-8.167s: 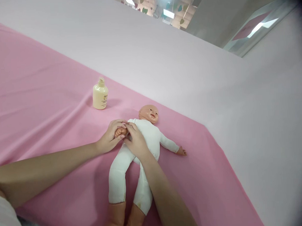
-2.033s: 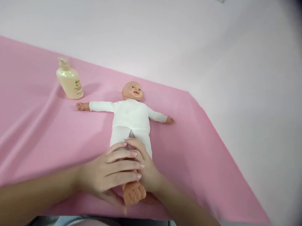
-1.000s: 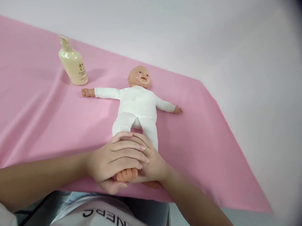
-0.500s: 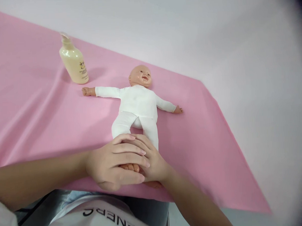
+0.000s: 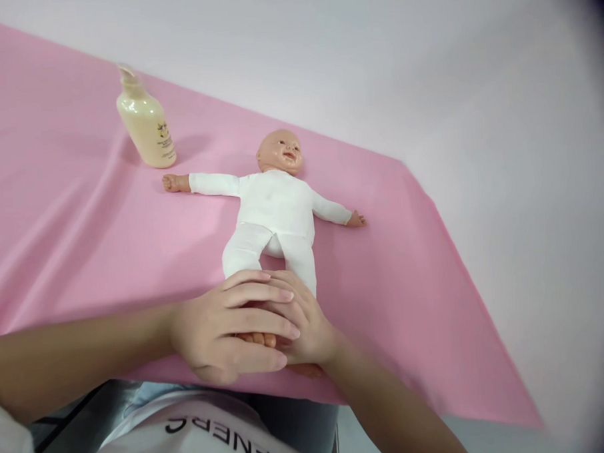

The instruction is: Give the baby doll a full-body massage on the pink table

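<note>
A baby doll (image 5: 276,204) in a white cloth body lies on its back, arms spread, head away from me. My left hand (image 5: 231,326) is cupped over the lower part of its left-side leg, fingers lying across my right hand. Toes of one doll foot (image 5: 257,338) show between my left thumb and fingers. My right hand (image 5: 309,323) comes from the right and wraps the same lower leg, its fingers partly hidden under the left ones. The doll's other foot (image 5: 307,370) peeks out below my right hand.
A pale yellow pump bottle (image 5: 147,130) stands on the pink cloth (image 5: 394,282), left of the doll's head, near its outstretched hand. The cloth's near edge runs just below my hands. A white surface (image 5: 505,177) lies beyond the cloth.
The fingers of my left hand have shifted slightly over my right hand and spread a little. Both hands stay around the doll's lower leg; the doll and bottle look practically the same.
</note>
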Demonstrator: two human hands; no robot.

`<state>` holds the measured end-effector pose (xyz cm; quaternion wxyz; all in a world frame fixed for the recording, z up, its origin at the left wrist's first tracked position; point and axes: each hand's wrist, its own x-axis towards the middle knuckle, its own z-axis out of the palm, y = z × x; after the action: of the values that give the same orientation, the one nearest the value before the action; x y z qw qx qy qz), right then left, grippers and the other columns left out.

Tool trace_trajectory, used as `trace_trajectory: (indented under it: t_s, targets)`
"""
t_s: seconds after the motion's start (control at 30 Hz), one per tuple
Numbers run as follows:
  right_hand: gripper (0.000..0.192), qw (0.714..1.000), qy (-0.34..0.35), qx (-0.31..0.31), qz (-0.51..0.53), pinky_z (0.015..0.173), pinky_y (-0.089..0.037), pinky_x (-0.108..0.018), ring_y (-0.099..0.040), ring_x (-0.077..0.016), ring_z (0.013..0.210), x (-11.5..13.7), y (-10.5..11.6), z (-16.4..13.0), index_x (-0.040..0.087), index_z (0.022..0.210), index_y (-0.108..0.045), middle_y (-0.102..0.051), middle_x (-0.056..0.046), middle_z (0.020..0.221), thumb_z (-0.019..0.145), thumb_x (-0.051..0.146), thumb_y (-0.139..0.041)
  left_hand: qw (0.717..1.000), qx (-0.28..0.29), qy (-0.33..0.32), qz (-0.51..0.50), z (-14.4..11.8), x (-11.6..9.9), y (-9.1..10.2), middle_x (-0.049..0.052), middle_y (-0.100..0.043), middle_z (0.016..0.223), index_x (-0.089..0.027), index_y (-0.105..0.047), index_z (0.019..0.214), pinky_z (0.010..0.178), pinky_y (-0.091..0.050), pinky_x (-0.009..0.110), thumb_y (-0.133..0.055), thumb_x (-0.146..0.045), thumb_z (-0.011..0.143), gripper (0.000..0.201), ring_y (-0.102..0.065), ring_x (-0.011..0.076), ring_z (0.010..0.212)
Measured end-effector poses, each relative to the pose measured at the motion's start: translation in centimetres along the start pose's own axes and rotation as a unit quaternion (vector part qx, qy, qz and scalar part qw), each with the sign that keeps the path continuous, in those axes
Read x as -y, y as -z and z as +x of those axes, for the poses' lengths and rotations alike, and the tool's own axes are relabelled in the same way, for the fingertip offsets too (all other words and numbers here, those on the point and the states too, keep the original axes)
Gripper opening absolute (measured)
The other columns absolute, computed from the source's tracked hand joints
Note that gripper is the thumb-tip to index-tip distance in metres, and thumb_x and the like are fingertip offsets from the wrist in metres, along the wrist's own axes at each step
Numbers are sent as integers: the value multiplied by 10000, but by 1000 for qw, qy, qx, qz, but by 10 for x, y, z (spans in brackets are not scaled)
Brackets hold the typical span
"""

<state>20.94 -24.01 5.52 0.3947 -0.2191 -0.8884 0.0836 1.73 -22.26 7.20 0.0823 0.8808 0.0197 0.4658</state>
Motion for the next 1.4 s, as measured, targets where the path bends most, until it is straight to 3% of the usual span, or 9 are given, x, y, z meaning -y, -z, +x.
trace_trajectory:
  t_s: [0.13,0.33,0.53,0.7,0.9,1.13,1.3,1.4]
  targets:
    - [295,996,-34,-5,83,976,-541,-420,-584,-215,1192,-3,1,-1,286,1100,-465,-608,-56,1208,904,484,-561,1000,0,13,-8,-1,-1,1,-5,-728,999,-274,-687,907,1139,-381,422,-580,-172,841,162,-562,204,1181]
    - [386,994,26,-36,102,960,-527,-407,-571,-207,1167,-8,-2,1,298,1180,-404,-547,-64,1206,889,462,-598,999,1,23,-29,-4,-3,-4,-14,-691,853,-274,-667,973,1100,-371,411,-534,-168,856,207,-607,162,947]
    - [420,995,28,-23,90,955,-523,-408,-571,-205,1159,-8,-2,3,287,1222,-411,-536,-74,1212,899,494,-582,999,1,1,-32,-7,-3,-7,-3,-663,866,-234,-646,973,1086,-332,447,-505,-145,841,213,-587,168,917]
    - [351,994,33,-37,100,938,-532,-388,-570,-188,1137,-8,-1,3,272,1190,-414,-543,-75,1159,955,527,-473,999,13,18,-26,-6,-4,-7,-30,-651,831,-245,-641,919,1076,-331,421,-542,-152,831,162,-581,155,895]
    - [334,993,8,-24,116,932,-518,-395,-582,-191,1106,-8,-3,1,280,1061,-444,-553,-58,1180,881,516,-596,999,14,11,-34,-2,-4,-6,-16,-653,818,-237,-634,908,1040,-326,428,-542,-137,827,158,-556,165,871]
    - [301,992,-13,-10,126,923,-511,-386,-576,-185,1071,-8,-4,-2,273,922,-441,-553,-44,1169,858,507,-620,999,8,7,-36,0,-3,-6,-8,-633,789,-237,-618,894,1019,-338,439,-481,-147,848,171,-544,171,798]
    - [383,994,-15,42,99,970,-495,-434,-547,-214,1133,-12,-6,-11,287,1010,-483,-535,-57,1234,788,514,-697,999,9,6,-39,-5,-4,-7,-4,-654,824,-235,-624,930,1043,-339,444,-508,-141,823,183,-575,179,868]
    - [402,995,10,32,93,970,-494,-436,-543,-213,1146,-13,-5,-9,297,1079,-475,-520,-65,1256,804,494,-692,999,13,17,-41,-7,-5,-8,-3,-661,857,-237,-627,938,1044,-335,446,-550,-130,795,195,-584,185,914]
